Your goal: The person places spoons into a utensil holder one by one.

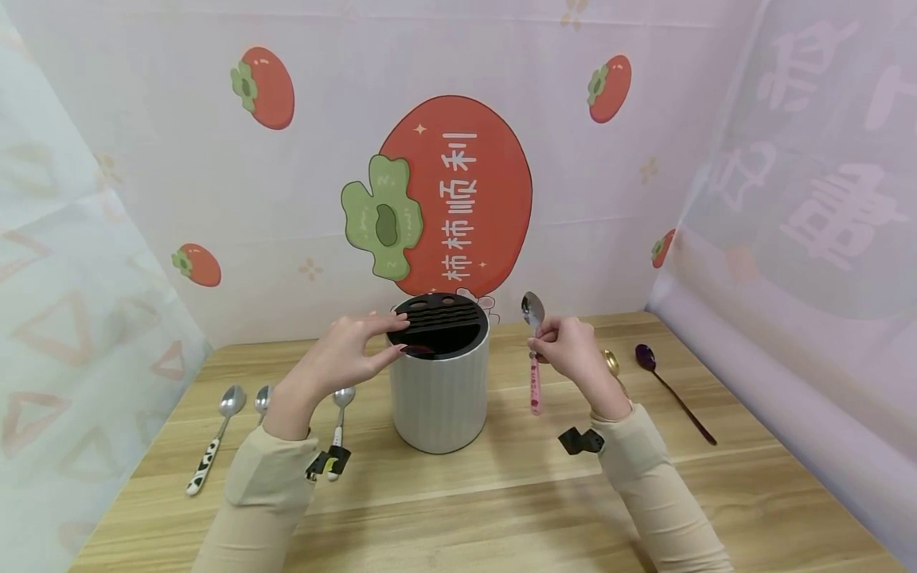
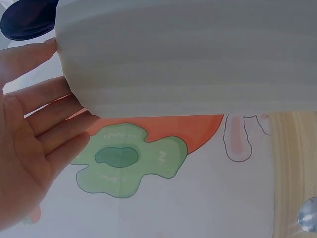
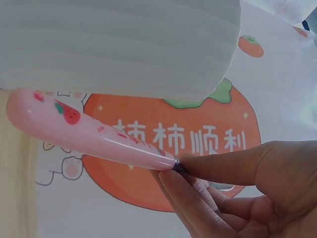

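Note:
A white ribbed cylindrical holder [image 1: 438, 406] with a black slotted lid [image 1: 437, 316] stands mid-table. At its left rim my left hand [image 1: 340, 350] rests with extended fingers and thumb; in the left wrist view the fingertips meet the holder's edge. A dark purple spoon bowl [image 2: 29, 19] shows beside that hand, its handle hidden. To the right of the holder, my right hand [image 1: 569, 348] pinches a spoon with a pink strawberry-patterned handle [image 3: 94, 131] at its neck. That spoon is held above the table, metal bowl [image 1: 532, 309] up and handle down.
Left of the holder lie a cow-print-handled spoon [image 1: 208, 465], another metal spoon [image 1: 263, 396] partly behind my arm, and a white-handled spoon [image 1: 339, 434]. On the right are a gold spoon [image 1: 611, 362], partly hidden, and a dark purple spoon [image 1: 673, 391]. A printed cloth [image 1: 595, 199] backs the table.

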{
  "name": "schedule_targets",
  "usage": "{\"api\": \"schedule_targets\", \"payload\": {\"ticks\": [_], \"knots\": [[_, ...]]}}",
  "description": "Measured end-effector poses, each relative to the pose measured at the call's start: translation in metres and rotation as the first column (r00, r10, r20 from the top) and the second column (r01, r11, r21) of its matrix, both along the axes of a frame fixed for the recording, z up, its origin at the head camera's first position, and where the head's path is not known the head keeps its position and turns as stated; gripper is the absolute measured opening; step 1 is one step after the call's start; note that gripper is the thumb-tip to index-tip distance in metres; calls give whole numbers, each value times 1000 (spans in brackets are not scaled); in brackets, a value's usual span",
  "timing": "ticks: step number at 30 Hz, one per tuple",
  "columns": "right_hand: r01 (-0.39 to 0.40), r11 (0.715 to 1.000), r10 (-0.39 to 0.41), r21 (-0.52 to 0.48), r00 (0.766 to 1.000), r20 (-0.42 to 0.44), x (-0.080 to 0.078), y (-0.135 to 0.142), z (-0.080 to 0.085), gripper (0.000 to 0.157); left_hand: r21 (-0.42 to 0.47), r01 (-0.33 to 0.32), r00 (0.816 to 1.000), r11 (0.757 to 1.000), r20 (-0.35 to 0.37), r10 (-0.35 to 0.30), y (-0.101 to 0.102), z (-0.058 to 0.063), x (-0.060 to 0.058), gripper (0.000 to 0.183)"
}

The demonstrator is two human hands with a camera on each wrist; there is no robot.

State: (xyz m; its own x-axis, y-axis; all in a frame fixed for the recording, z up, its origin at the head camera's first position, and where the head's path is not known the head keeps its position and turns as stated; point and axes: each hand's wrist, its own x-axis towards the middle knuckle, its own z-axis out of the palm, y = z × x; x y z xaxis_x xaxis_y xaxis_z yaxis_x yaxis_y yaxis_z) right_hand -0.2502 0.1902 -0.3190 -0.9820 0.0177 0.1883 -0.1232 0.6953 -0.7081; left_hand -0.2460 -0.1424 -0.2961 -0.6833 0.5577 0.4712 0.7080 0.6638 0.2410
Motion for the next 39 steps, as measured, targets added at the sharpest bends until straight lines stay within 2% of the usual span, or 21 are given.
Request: {"api": "schedule_targets", "payload": {"ticks": [12,30,39], "knots": [[3,999,-4,-40,1000,-27,2,-4,4,12,0,3,1000,1000,7,-3,0,-1,0,38],[-21,999,13,-46,985,-171,8,-14,13,13,-2,6,1000,1000,9,-6,-1,0,0,39],[-40,999,32,-34,979,-200,9,-21,16,12,6,10,1000,1000,2,-10,-1,0,0,38]]}}
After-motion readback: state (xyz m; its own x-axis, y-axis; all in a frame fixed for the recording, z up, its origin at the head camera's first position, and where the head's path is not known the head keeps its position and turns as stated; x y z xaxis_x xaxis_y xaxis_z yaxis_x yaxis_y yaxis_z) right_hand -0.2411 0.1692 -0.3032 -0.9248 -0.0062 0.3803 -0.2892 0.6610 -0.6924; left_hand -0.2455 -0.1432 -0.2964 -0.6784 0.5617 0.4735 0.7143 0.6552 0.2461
